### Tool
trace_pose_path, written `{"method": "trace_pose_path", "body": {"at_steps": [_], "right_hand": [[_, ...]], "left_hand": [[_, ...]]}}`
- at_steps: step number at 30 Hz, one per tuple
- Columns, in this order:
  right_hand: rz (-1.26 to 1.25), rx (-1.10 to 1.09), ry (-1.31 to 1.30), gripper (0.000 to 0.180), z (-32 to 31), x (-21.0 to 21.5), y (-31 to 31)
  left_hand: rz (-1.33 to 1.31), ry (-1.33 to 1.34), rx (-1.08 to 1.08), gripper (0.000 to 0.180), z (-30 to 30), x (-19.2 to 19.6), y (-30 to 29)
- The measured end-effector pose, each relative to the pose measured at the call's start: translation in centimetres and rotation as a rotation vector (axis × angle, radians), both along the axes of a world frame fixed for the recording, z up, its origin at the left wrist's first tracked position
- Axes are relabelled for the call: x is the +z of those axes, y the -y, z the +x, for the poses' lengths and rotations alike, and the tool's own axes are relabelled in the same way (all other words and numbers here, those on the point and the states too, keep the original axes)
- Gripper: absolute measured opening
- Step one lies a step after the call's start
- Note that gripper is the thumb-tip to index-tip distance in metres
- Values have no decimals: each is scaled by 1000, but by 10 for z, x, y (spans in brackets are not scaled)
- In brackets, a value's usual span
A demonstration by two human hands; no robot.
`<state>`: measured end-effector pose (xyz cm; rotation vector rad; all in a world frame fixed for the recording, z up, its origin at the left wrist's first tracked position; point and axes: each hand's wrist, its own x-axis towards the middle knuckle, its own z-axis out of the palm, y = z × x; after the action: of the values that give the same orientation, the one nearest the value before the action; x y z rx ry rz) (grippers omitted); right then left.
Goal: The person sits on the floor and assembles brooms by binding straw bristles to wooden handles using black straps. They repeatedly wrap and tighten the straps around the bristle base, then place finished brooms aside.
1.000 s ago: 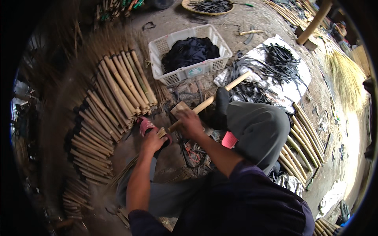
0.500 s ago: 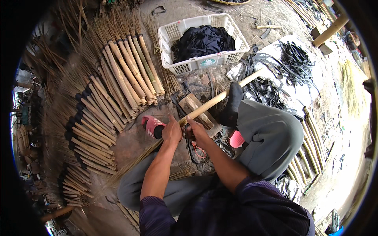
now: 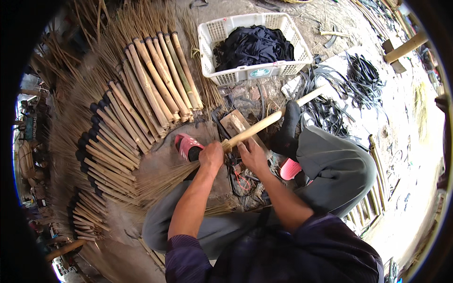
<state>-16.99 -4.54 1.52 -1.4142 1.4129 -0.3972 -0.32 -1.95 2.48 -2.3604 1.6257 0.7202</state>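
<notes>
A pale bamboo broom handle [image 3: 264, 123] slants from my hands up to the right, with a black-socked foot [image 3: 288, 126] against it. Stiff straw bristles [image 3: 165, 184] fan out from its lower end toward the left. My left hand [image 3: 211, 155] is wrapped round the straw where it meets the handle. Just right of it, my right hand [image 3: 253, 156] is closed at the handle's underside, its fingertips partly hidden. Below the handle lies a wooden block [image 3: 233, 123].
Finished-looking brooms [image 3: 158, 80] lie in rows at the left. A white plastic basket [image 3: 257, 73] holds black strips [image 3: 257, 47]. More black strips [image 3: 363, 78] lie on a white sheet at the right. Pink slippers [image 3: 289, 169] and bamboo poles [image 3: 377, 160] are nearby.
My right hand has shifted away from my left hand, rightward along the handle. The bristles have spread wider. The whole view has shifted slightly.
</notes>
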Motion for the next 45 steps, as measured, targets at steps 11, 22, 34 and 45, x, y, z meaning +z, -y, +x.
{"method": "trace_pose_path", "body": {"at_steps": [11, 22, 34, 45], "right_hand": [[-752, 873, -388, 25, 46, -33, 41], [-767, 880, -390, 17, 38, -28, 38], [-737, 891, -432, 19, 36, -26, 42], [-894, 977, -317, 14, 37, -36, 51]], "left_hand": [[420, -415, 138, 27, 24, 2, 25], [227, -113, -52, 21, 13, 4, 19], [33, -1, -18, 21, -5, -1, 2], [227, -51, -29, 19, 5, 5, 16]]}}
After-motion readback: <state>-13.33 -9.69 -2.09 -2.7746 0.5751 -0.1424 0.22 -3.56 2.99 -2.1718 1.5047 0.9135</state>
